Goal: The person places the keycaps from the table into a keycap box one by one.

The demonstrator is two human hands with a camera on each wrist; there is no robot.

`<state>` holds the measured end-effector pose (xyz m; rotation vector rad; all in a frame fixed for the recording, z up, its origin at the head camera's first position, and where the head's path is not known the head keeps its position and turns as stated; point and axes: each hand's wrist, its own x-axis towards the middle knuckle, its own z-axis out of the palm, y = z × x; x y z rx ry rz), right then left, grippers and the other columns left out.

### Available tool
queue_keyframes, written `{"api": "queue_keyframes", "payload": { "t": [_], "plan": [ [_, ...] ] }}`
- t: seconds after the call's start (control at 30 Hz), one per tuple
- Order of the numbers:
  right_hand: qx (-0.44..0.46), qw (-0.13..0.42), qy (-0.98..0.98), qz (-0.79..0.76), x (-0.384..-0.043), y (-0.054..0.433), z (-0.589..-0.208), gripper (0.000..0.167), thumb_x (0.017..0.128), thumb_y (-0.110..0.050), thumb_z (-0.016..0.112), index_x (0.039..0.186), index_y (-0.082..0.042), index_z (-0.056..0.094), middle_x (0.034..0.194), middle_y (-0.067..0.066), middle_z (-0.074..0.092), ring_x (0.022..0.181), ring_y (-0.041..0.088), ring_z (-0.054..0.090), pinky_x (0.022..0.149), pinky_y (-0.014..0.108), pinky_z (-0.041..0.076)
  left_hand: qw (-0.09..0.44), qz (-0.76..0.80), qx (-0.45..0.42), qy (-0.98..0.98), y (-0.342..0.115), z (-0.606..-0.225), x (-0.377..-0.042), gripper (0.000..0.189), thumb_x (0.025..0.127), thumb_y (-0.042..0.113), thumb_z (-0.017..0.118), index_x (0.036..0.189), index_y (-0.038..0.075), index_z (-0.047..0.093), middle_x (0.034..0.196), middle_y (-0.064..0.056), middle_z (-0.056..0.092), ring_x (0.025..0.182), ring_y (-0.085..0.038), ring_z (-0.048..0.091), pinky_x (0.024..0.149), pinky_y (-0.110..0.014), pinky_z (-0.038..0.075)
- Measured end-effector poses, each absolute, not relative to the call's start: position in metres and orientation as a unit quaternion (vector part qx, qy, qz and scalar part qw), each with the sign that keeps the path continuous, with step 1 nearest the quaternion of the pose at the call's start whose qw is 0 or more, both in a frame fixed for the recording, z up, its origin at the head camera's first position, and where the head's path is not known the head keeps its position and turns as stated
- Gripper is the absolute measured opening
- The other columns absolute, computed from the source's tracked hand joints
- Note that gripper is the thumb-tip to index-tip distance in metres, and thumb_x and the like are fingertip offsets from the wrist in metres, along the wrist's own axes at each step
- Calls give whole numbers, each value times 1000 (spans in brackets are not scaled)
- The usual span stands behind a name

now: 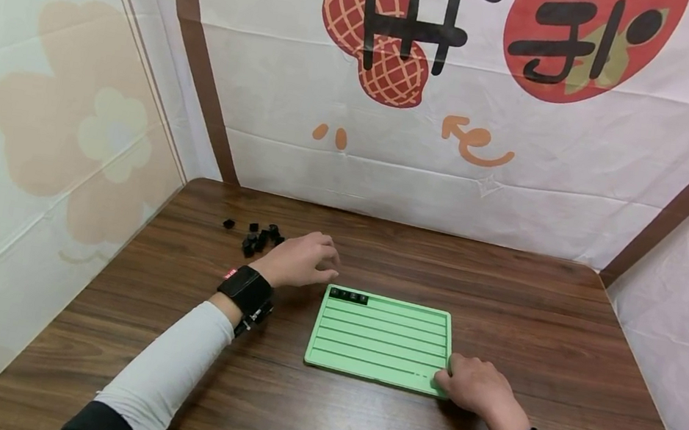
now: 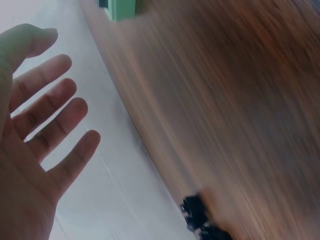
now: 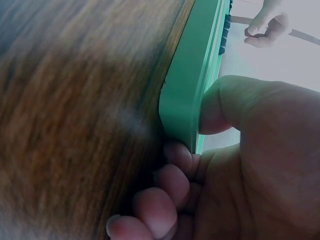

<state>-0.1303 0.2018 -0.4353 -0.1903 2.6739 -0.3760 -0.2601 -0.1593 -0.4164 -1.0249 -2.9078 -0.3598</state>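
Observation:
A light green tray (image 1: pixel 379 340) with raised parallel ridges lies flat on the table. In its far left slot sits a short row of small black square pieces (image 1: pixel 349 296), which look like keycaps with faint marks. My left hand (image 1: pixel 305 261) hovers just beyond the tray's far left corner, fingers spread and relaxed, holding nothing. Beside the left wrist lies a loose pile of black pieces (image 1: pixel 261 238), also seen at the bottom of the left wrist view. My right hand (image 1: pixel 479 387) grips the near right corner of the tray, thumb on top and curled fingers against its side.
The brown wooden table (image 1: pixel 537 311) reaches back to a white printed cloth (image 1: pixel 390 177). Another cloth wall (image 1: pixel 58 165) stands along the left side. One black piece (image 1: pixel 228 224) lies apart, left of the pile.

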Motion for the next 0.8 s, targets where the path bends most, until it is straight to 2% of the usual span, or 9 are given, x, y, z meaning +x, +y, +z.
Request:
{"api": "queue_keyframes", "payload": {
  "t": [0.23,0.47,0.67,0.8],
  "plan": [
    [-75,209,965,-136,-130,203,-437,22,97,-26,52,81,-10,54,67,4,42,60,19,40,60,34,31,31,-119,-281,-952,-181,-417,-262,24,98,34,69,112,15,74,113,-3,63,103,-20,59,82,-37,53],
    [-73,213,964,-138,-130,203,-437,22,97,-26,52,82,-10,54,68,4,43,61,20,40,61,34,31,25,-138,-220,-965,-206,-419,-260,27,97,34,70,113,13,73,118,-6,63,111,-24,58,87,-43,53],
    [-74,210,965,-137,-130,203,-437,22,97,-26,52,82,-10,54,68,4,42,61,20,40,61,34,31,23,-152,-197,-968,-226,-418,-259,32,97,33,70,117,9,72,119,-9,63,102,-24,57,81,-42,51],
    [-74,209,965,-139,-129,203,-437,22,97,-26,53,81,-11,54,68,4,41,61,20,39,61,35,30,19,-157,-185,-970,-235,-419,-259,32,97,32,70,120,9,71,119,-10,62,103,-24,57,83,-43,51]
  ]
}}
